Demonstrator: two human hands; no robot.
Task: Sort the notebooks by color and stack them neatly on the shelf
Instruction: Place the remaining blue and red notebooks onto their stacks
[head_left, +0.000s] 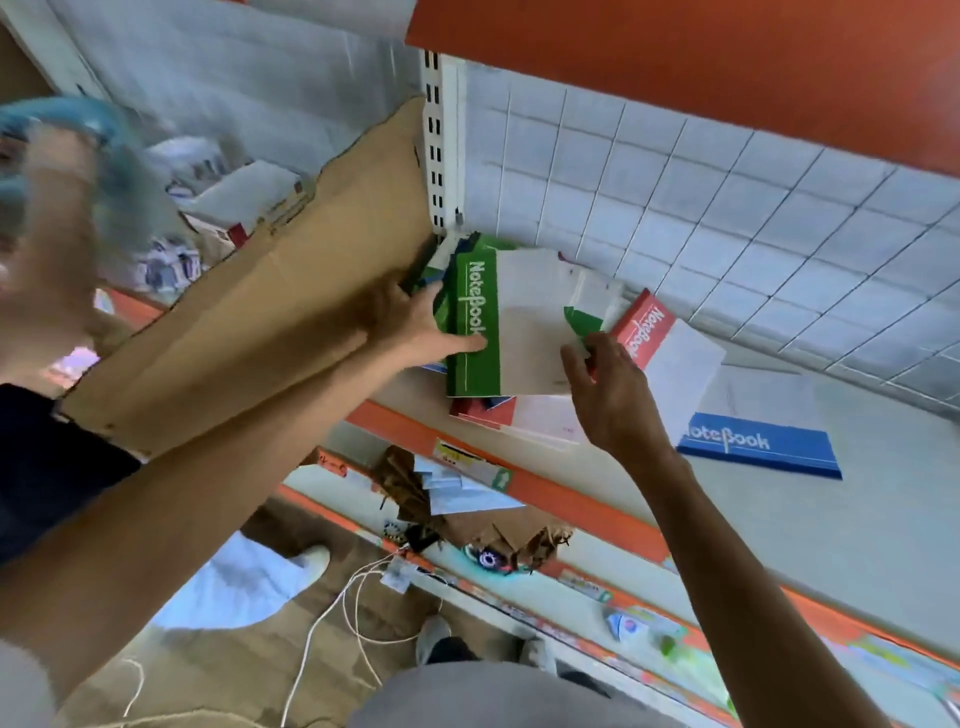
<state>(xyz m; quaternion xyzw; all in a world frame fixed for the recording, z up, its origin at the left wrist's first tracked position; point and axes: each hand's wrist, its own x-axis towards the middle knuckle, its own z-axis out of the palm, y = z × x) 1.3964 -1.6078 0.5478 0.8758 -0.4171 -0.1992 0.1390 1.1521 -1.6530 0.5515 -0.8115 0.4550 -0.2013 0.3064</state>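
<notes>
— Green notebook (475, 332): where?
— On the shelf (779, 530), atop the pile at eleven o'clock; my left hand (415, 322) presses its spine, fingers straight.
— Right hand (613, 389)?
— Fingers apart, touching its white cover; red notebook (644, 325) just beside.

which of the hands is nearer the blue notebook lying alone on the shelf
Right. The right hand is at the pile just left of the blue notebook; the left hand presses the green notebook, farther away.

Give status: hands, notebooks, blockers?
Left hand flat on green notebook, no grip. Right hand open at pile's white cover. Red notebook, blue notebook unsorted. Cardboard sheet crowds left.
</notes>
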